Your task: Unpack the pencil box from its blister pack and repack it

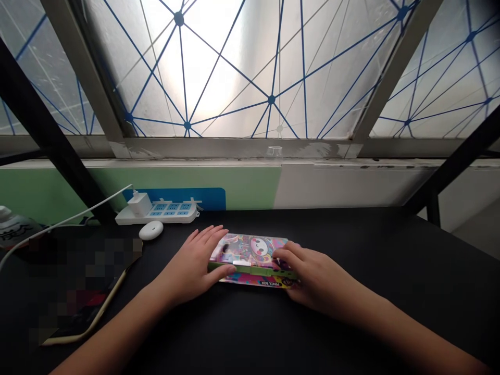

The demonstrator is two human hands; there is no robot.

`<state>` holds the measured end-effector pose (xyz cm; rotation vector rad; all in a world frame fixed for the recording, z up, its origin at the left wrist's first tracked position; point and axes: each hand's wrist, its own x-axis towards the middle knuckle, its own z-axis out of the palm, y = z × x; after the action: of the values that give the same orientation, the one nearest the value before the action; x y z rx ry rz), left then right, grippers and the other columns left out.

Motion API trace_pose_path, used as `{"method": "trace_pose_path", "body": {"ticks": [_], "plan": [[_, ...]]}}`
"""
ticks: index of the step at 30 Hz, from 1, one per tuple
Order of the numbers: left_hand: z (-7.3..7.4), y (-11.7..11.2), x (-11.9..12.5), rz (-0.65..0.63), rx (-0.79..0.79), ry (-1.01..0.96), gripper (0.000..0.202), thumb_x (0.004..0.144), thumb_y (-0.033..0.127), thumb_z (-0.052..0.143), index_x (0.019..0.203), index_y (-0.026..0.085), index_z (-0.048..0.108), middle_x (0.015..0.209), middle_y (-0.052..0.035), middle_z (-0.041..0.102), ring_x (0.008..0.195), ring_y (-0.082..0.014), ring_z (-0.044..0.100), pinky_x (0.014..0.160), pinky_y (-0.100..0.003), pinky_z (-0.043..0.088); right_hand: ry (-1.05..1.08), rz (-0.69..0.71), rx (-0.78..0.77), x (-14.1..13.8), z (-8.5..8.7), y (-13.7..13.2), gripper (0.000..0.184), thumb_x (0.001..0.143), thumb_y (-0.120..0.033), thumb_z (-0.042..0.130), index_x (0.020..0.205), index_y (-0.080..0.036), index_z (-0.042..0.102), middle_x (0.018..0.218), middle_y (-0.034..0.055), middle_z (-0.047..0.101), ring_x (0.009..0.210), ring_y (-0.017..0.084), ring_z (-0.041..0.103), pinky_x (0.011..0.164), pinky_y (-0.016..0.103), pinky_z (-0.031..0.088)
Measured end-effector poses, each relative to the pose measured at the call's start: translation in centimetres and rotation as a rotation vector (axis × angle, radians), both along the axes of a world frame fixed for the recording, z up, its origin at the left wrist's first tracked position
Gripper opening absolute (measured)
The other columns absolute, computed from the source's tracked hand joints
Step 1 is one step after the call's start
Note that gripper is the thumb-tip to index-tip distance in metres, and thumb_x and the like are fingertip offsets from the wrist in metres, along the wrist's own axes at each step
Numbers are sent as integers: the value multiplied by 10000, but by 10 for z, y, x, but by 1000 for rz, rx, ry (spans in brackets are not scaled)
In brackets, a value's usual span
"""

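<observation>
On the desk (250,333), hands (199,268) (312,276) part-cover a pencil box (250,250).

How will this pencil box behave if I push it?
The pencil box would likely slide rather than roll on the desk, being flat-sided. Its straight edges suggest it's stiff. Its smooth-looking printed top may be slippery.

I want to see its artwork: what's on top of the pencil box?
The left hand partly covers the left end of the pencil box, the right hand its right. A white cartoon face shows between; anything under the hands is hidden.
</observation>
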<state>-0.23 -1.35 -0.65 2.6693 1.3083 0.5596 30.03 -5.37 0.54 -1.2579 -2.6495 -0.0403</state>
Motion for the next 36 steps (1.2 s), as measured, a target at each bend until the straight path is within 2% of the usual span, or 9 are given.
{"method": "trace_pose_path", "body": {"ticks": [5,10,13,17,21,26,31,34,36], "plan": [[0,-2,2,14,-50,21,699,834,571,676,1400,200,503,1413,-146,538,1309,-352,468,1068,-506,433,71,2,-125,9,9,4,477,865,-367,674,1310,-265,536,1163,86,599,946,243,634,805,356,527],[-1,-3,2,-17,-85,32,754,821,511,706,1461,219,435,1476,-128,483,1350,-347,415,1105,-516,391,192,-128,-136,19,4,17,470,948,-542,532,1306,-239,555,1238,127,602,1151,301,566,981,470,474],[-3,-2,2,-36,-35,34,737,814,477,730,1448,234,443,1420,-119,522,1291,-331,460,1060,-499,431,244,-150,-233,26,-4,29,592,938,-581,519,1394,-206,478,1427,158,496,1332,326,442,1102,513,378],[0,-4,5,-61,141,80,762,785,380,788,1447,233,441,1369,-128,532,1246,-330,469,1058,-507,414,276,-167,-345,28,-2,35,743,826,-647,649,1404,-221,457,1385,137,534,1260,323,515,1051,474,446],[5,-10,8,-74,337,133,789,776,400,803,1456,229,440,1370,-146,525,1254,-348,466,1128,-577,298,324,-149,-237,23,12,28,723,758,-631,736,1323,-241,510,1270,108,564,1158,296,569,984,429,497],[15,-12,6,-79,456,128,870,823,713,607,1489,194,398,1394,-175,536,1295,-368,466,1167,-650,126,277,-116,-70,20,19,15,738,736,-591,776,1327,-260,483,1218,100,562,1074,284,596,901,418,533],[27,-18,5,14,522,112,540,949,473,592,1378,159,498,1308,-155,624,1209,-327,567,1169,-652,109,180,-31,307,12,18,-1,532,812,-451,758,1225,-227,510,1076,85,650,947,266,629,902,454,494],[29,-25,9,-27,448,198,271,945,348,617,1166,191,606,1071,-81,701,979,-264,660,1140,-607,253,79,36,382,4,14,-9,222,929,-304,602,1127,-210,570,979,70,705,842,233,664,962,483,460],[27,-28,13,-54,363,258,185,926,311,636,1075,203,615,1060,-74,701,972,-265,664,1107,-575,335,12,64,378,-2,9,-11,219,943,-204,512,1145,-192,596,1012,90,732,859,246,689,985,508,453]]}}
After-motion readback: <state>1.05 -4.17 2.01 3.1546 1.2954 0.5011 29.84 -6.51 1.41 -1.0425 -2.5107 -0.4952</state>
